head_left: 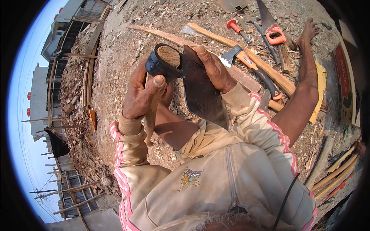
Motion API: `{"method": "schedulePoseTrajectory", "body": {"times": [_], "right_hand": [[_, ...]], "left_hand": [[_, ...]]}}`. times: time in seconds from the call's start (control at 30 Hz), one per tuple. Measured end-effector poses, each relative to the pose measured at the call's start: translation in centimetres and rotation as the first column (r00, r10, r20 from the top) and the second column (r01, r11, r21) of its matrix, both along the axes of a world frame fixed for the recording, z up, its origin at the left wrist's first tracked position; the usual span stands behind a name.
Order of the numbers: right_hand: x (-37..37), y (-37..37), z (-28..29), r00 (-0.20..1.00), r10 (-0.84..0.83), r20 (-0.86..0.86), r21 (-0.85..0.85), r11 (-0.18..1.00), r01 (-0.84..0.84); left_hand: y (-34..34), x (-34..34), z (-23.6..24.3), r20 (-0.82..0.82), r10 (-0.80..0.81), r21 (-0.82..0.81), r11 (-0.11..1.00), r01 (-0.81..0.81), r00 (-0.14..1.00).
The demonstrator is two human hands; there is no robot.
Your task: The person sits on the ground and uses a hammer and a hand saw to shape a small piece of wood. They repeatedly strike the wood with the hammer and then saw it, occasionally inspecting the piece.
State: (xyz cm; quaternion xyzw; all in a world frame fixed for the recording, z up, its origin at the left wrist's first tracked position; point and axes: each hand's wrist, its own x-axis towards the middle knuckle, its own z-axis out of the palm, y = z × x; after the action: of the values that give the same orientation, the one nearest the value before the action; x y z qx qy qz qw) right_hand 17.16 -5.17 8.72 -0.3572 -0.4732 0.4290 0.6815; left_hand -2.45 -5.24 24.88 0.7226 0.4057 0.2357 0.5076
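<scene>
I hold a hoe up in front of my body, its dark metal blade point(202, 94) hanging down on the right side. A wooden handle point(152, 115) passes through the black ring socket, and its cut end point(169, 56) shows inside the ring. My left hand point(143, 92) is closed around the handle just under the socket, thumb pressed near the ring. Along the blade's upper right edge, my right hand point(216, 69) grips with the thumb up; its other fingers are hidden behind the metal.
A hatchet point(250, 65) with an orange and black handle lies ahead on long timber point(273, 80). Beyond are a red-handled chisel point(238, 30), a handsaw point(275, 34) and a dark metal bar point(269, 46). My bare leg point(304, 92) stretches right, beside yellow sheeting point(319, 90) and a cardboard box point(343, 77).
</scene>
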Motion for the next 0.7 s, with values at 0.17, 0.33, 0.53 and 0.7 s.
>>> {"method": "schedulePoseTrajectory", "body": {"times": [0.17, 0.33, 0.53, 0.7], "right_hand": [[-0.2, -4.1, 2.7, 0.998, 0.068, 0.012, -0.172, 0.983, -0.065], [-1.0, -6.2, 4.4, 0.986, -0.041, 0.162, -0.148, 0.987, 0.065], [-1.7, -6.9, 4.2, 0.983, -0.128, 0.133, -0.054, 0.989, 0.136], [-2.4, -7.3, 4.4, 0.987, -0.102, 0.128, -0.011, 0.994, 0.104]], "left_hand": [[0.9, -0.5, -0.6, 0.062, 0.031, -0.011, 0.999, -0.030, 0.998], [0.9, -3.2, -0.8, 0.101, 0.073, -0.004, 0.997, -0.073, 0.992], [-0.5, -4.6, 0.2, 0.039, 0.008, 0.024, 1.000, -0.009, 0.999], [-0.4, -5.4, 0.5, 0.042, -0.013, 0.012, 1.000, 0.012, 0.999]]}}
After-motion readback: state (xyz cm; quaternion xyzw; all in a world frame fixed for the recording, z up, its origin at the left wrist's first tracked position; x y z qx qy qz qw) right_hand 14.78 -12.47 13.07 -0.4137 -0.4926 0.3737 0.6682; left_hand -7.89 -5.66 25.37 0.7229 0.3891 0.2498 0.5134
